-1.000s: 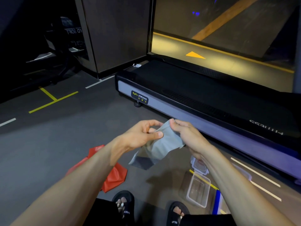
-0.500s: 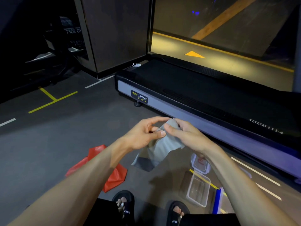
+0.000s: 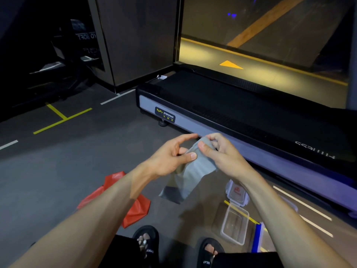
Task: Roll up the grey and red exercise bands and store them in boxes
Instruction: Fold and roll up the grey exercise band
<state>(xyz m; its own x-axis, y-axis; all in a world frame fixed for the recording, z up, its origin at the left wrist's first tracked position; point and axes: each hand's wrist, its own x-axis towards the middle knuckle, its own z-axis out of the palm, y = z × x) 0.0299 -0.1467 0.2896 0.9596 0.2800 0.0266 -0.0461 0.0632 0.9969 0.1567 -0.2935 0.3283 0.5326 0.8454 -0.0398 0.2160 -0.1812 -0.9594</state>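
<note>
Nearest the camera, two feet in black slides (image 3: 146, 242) stand on the dark floor (image 3: 63, 171). Taking the treadmill (image 3: 241, 120) as the landmark: on the near side of it, just right of the feet, an open clear plastic box (image 3: 234, 225) lies on the floor across a yellow line, with a blue-edged lid (image 3: 257, 236) against its right side. A second clear container with a red label (image 3: 237, 193) lies between that box and the treadmill's long edge, partly hidden by the right forearm. Farther from the treadmill, to the left of the feet, the red band (image 3: 135, 207) lies crumpled on the floor under the left forearm.

Above the floor, in front of the treadmill's silver side rail, both hands hold the grey band (image 3: 190, 173). The left hand (image 3: 170, 155) pinches its upper part with thumb against curled fingers, the index finger stretched out toward the treadmill. The right hand (image 3: 218, 151) grips the top end, thumb and fingers curled round the bunched material. The rest of the band hangs down loose, clear of the floor.

Beyond the treadmill a glass pane (image 3: 270, 39) shows a yellow arrow.
</note>
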